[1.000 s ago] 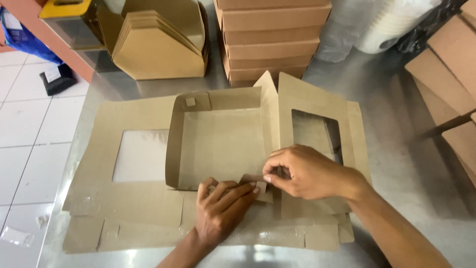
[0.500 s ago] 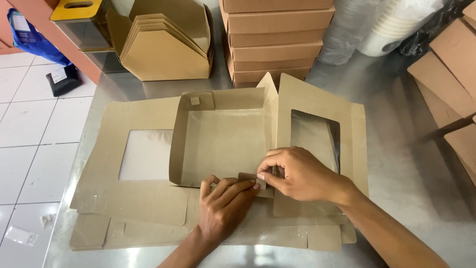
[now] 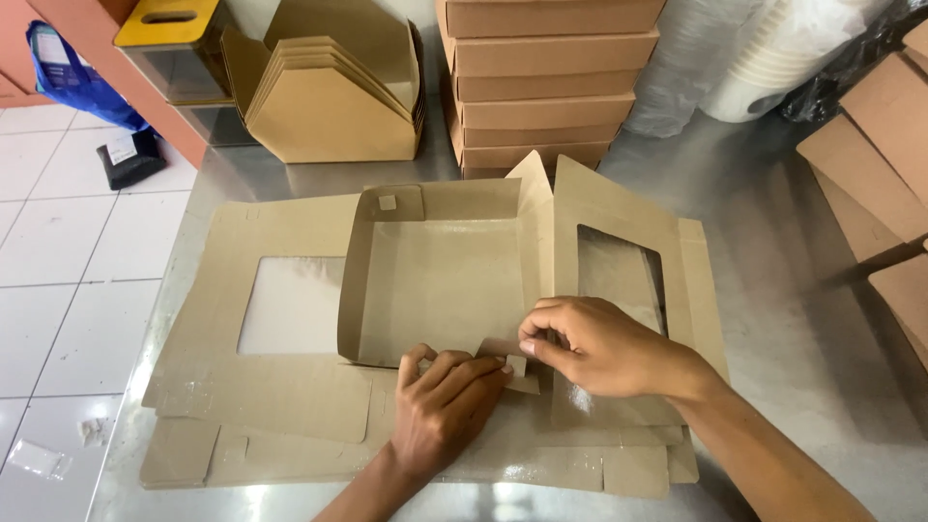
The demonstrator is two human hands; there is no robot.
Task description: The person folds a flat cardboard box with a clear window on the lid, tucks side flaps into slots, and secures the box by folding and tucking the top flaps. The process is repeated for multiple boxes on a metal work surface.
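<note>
The near-right corner of the box [image 3: 440, 280] is being folded up: a corner tab [image 3: 509, 360] is pinched by the right hand [image 3: 604, 348], and the near wall beside it is pressed by the closed left hand [image 3: 445, 411]. Next, the tab likely needs tucking into its slot. Beneath the grip, flat blanks [image 3: 261, 387] cover a steel table [image 3: 773, 319]; beyond it stand stacked boxes [image 3: 541, 87]; left, tiled floor [image 3: 58, 261].

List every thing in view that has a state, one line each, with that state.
Half-folded box: three walls raised, near corner not yet joined.
Window lid: open, tilted up at the box's right side.
Corner tab: pinched between both hands.
Left hand: pressing the near wall.
Right hand: fingers on the tab.
Flat box blanks: unfolded, stacked under the box.
Finished boxes: closed, stacked.
</note>
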